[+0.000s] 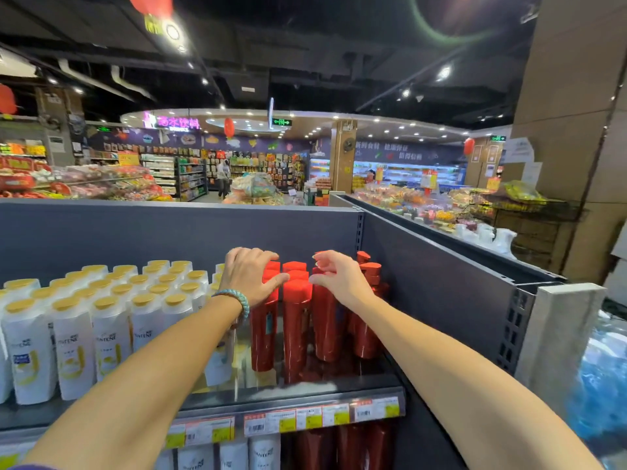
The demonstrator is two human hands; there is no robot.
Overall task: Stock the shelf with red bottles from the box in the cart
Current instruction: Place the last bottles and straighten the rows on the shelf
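The left hand [249,279] rests on the red bottles [296,327] — grip apart, fingers spread. The right hand [337,278] is over those further right, grip loosely apart

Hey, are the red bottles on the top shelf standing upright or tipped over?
Upright: the red bottles stand on the shelf with caps on top.
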